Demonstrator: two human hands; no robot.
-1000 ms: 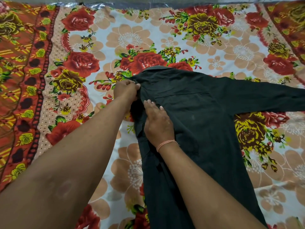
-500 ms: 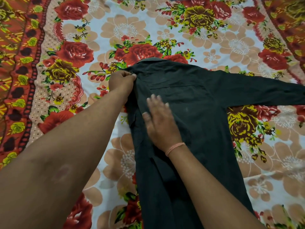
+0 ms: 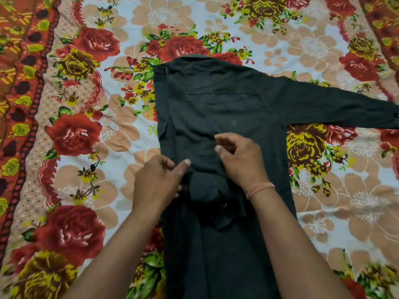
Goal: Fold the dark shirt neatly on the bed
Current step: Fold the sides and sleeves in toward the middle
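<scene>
**Bed**: floral sheet, carrying the whole job.

**Dark shirt**: lying flat across the middle of the sheet, collar at the far end, hem running out of view toward the person. Its near-side edge is sitting turned in along the body.

**Outstretched sleeve**: reaching away to the right, not yet folded.

**Folded sleeve**: lying bunched down the back panel, cuff crumpled at its end. Step in hand, by my reading: laying this sleeve straight on the first side fold.

**Left hand**: fingers curling into the sleeve's edge, thumb lying across the cloth, gripping it.

**Right hand**: hovering just beside, fingers half-curled, thumb and forefinger nearing each other; whether they are pinching fabric I cannot tell.

**Wrist thread**: circling the right wrist.

Next move is likely calling for smoothing the bunch flat, then bringing the right side over to match.

Against half a second ago: the left hand is leaving the shoulder by the collar, the right is lifting off its flat press, and both are meeting lower at mid-body.
</scene>
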